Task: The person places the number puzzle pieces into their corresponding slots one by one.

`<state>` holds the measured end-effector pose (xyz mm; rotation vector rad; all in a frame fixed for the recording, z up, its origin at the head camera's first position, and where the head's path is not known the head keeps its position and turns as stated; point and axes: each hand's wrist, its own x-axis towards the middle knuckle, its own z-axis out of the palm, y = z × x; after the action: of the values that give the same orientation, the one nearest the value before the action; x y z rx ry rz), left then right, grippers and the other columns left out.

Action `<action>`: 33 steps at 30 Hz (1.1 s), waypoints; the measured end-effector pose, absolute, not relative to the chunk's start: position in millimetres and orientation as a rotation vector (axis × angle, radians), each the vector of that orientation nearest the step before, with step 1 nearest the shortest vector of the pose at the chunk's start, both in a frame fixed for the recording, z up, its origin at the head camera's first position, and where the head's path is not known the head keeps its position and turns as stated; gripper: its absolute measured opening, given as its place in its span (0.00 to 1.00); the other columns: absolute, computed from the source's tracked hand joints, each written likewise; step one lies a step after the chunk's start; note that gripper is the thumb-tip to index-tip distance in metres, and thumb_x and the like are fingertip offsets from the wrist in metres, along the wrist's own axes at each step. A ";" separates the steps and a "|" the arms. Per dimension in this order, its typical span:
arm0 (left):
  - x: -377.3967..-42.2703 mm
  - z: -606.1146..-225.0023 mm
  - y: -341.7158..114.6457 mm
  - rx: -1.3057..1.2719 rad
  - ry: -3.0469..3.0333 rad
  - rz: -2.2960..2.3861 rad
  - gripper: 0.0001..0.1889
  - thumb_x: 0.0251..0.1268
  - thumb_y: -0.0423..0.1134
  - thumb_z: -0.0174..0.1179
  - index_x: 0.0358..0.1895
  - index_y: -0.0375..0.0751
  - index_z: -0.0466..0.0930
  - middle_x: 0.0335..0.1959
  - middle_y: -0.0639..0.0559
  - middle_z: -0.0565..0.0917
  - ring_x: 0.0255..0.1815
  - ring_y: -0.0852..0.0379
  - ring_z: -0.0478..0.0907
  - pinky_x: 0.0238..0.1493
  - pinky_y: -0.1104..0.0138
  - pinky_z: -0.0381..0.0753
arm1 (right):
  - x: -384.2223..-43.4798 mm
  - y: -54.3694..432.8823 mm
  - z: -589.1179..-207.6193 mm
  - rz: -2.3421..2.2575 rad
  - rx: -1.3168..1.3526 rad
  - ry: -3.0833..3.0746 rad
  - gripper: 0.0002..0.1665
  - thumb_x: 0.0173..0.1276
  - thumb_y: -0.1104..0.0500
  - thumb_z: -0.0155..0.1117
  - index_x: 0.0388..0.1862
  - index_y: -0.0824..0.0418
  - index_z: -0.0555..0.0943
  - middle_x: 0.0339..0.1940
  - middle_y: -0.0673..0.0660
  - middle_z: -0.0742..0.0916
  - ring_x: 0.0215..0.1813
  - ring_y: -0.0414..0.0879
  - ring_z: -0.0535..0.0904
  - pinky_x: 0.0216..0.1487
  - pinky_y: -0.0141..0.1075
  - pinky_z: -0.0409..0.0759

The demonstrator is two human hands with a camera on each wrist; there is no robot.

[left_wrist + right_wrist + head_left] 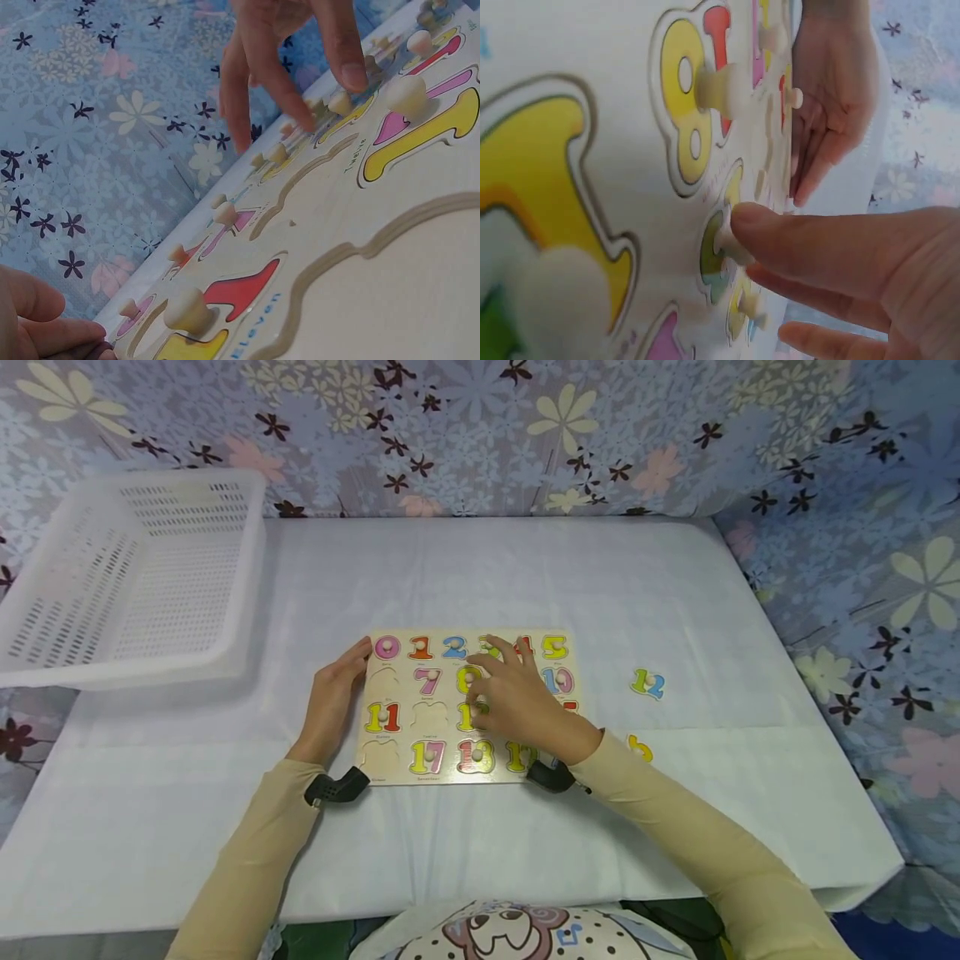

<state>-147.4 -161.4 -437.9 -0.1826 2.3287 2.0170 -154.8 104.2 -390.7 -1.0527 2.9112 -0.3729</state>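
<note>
A wooden number puzzle board (450, 777) lies before me, its colourful pieces fitted with knobs. My right hand (521, 706) is over its middle, thumb and index finger at the knob of the number 13 piece (714, 259), pinching it; the other fingers spread above the board. That piece sits in the third row beside the bare twelve recess (429, 717). My left hand (330, 702) rests against the board's left edge, fingers stretched along it near the pink 0 piece (386, 647). Two more bare recesses show in the left column. My right hand hides several pieces.
To the right of the board lie a loose number 12 piece (647, 683) and a yellow piece (639, 747) partly covered by my right sleeve. A white plastic basket (251, 568) stands at the table's back left. Flowered cloth (480, 435) hangs behind the white-covered table (675, 593).
</note>
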 end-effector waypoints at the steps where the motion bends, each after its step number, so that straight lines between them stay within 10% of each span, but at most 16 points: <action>1: -147.3 -438.0 -160.9 -0.181 2.329 2.015 0.24 0.77 0.45 0.42 0.70 0.44 0.67 0.72 0.61 0.65 0.74 0.65 0.52 0.74 0.66 0.51 | -154.5 107.4 -390.3 -0.389 -1.039 2.908 0.08 0.51 0.55 0.76 0.31 0.50 0.88 0.63 0.57 0.77 0.74 0.60 0.52 0.71 0.66 0.44; 21: -145.7 -441.0 -159.3 -0.174 2.312 2.038 0.24 0.77 0.45 0.41 0.71 0.42 0.66 0.72 0.59 0.64 0.74 0.64 0.53 0.73 0.66 0.54 | -154.0 302.0 -387.9 -0.412 -0.225 3.022 0.31 0.57 0.55 0.73 0.58 0.64 0.79 0.67 0.76 0.66 0.72 0.76 0.42 0.61 0.78 0.36; 33: -146.6 -440.7 -158.7 -0.177 2.321 2.042 0.24 0.77 0.45 0.42 0.71 0.41 0.66 0.72 0.58 0.64 0.74 0.64 0.53 0.73 0.67 0.54 | -150.2 313.6 -401.7 -0.569 -0.222 3.120 0.23 0.54 0.57 0.76 0.46 0.67 0.85 0.66 0.75 0.69 0.72 0.75 0.45 0.62 0.77 0.37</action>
<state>-146.6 -158.7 -440.7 -0.1765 2.3205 2.0424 -150.2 313.6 -401.7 -0.2224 3.1197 -0.5693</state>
